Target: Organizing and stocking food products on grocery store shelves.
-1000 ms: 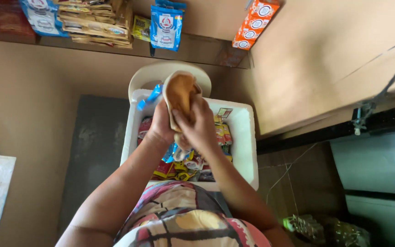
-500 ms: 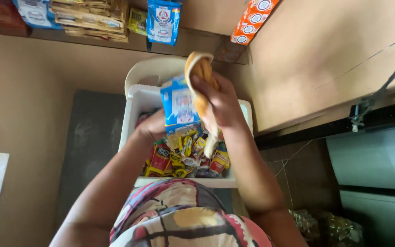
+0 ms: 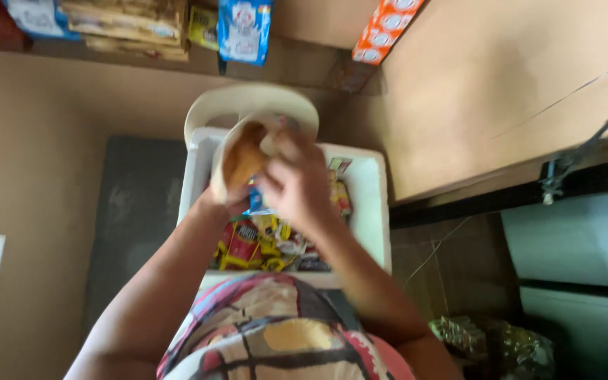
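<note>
Rounded tan pouch (image 3: 241, 158) between both hands, over glossy packets (image 3: 262, 243)

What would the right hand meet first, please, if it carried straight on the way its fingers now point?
Most likely the tan bag: the right hand points up and leftward at the bag's open mouth, fingertips already at its rim. The left hand holds it below. Depth is blurred.

This looks like a small shop. Along the top of the frame a shelf (image 3: 142, 60) carries stacked goods, with blue packets (image 3: 244, 28) and an orange strip of sachets (image 3: 381, 32) hanging there. At centre, a white tray (image 3: 371, 204) holds many small colourful snack packets (image 3: 262, 243).
</note>
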